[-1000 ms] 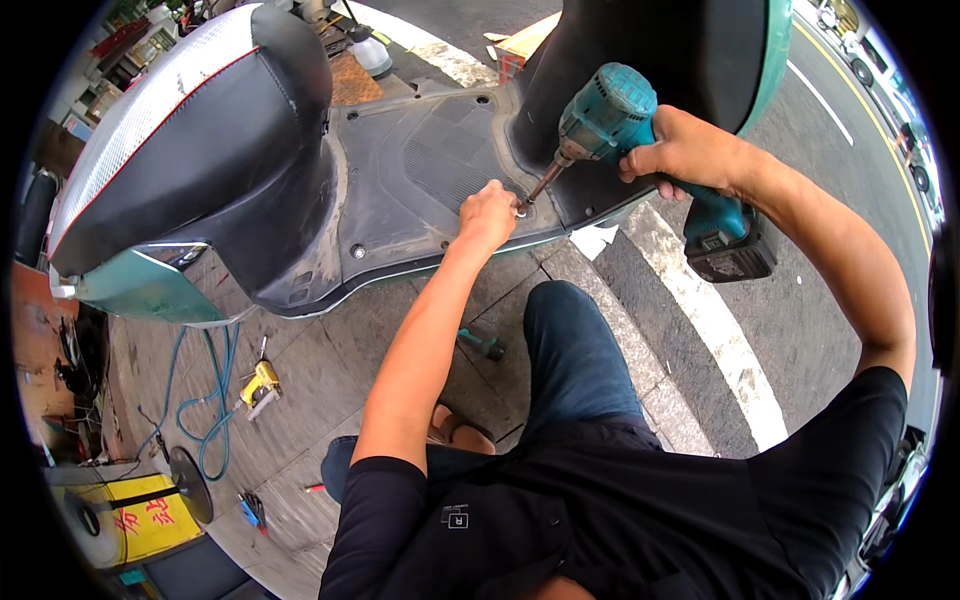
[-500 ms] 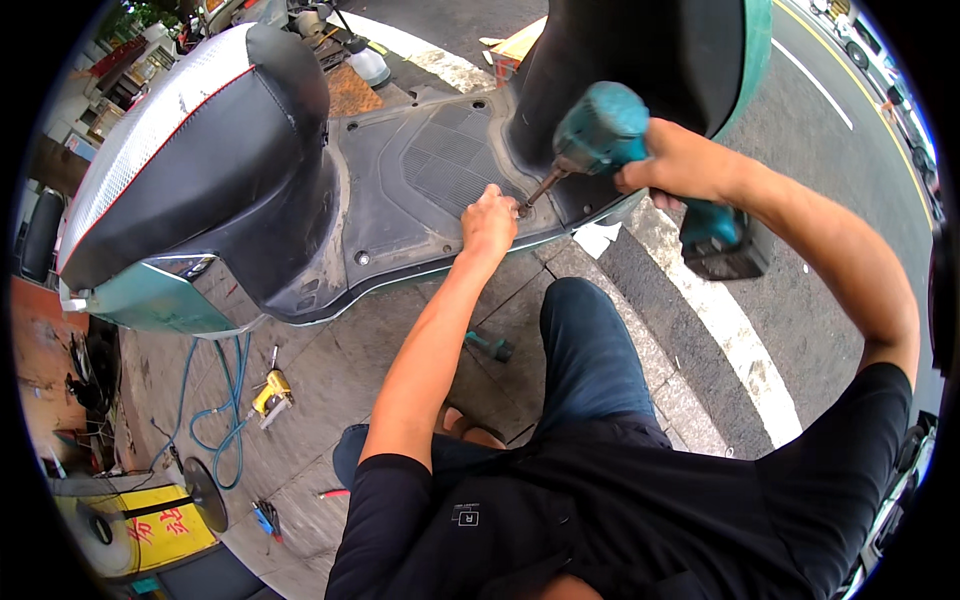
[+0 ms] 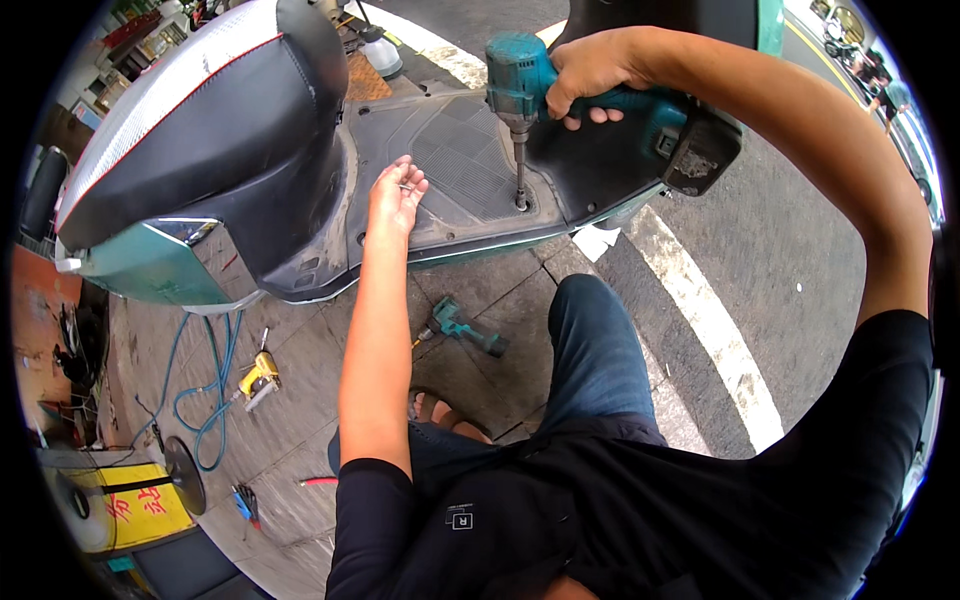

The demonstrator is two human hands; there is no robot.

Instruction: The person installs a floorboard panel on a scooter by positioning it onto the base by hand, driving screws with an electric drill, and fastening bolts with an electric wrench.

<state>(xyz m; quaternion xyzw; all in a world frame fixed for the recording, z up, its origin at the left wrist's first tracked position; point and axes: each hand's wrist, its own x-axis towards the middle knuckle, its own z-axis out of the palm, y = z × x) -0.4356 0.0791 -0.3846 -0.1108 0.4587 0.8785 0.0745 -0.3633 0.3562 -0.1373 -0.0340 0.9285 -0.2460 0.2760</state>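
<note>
My right hand [image 3: 600, 80] is wrapped round the grip of a teal cordless impact driver [image 3: 515, 75] with a black battery. Its long bit points down, the tip at a screw hole [image 3: 521, 206] near the front edge of the scooter's black floorboard [image 3: 450, 235]. Left of the driver, my left hand [image 3: 398, 195] hovers above the floorboard, palm up and fingers curled. A small thin metal piece shows at its fingers, too small to name surely.
The scooter's black seat [image 3: 220, 130] rises at the left. On the paving by my foot lies a second teal power tool [image 3: 462, 325]. Farther left are a yellow air tool [image 3: 260, 378], a blue hose [image 3: 225, 370] and blue-handled pliers [image 3: 246, 505]. White paper [image 3: 594, 242] lies beside the scooter.
My left hand has moved left, away from the bit, and turned palm up. My right hand has swung the driver from a slant to nearly upright over the screw hole.
</note>
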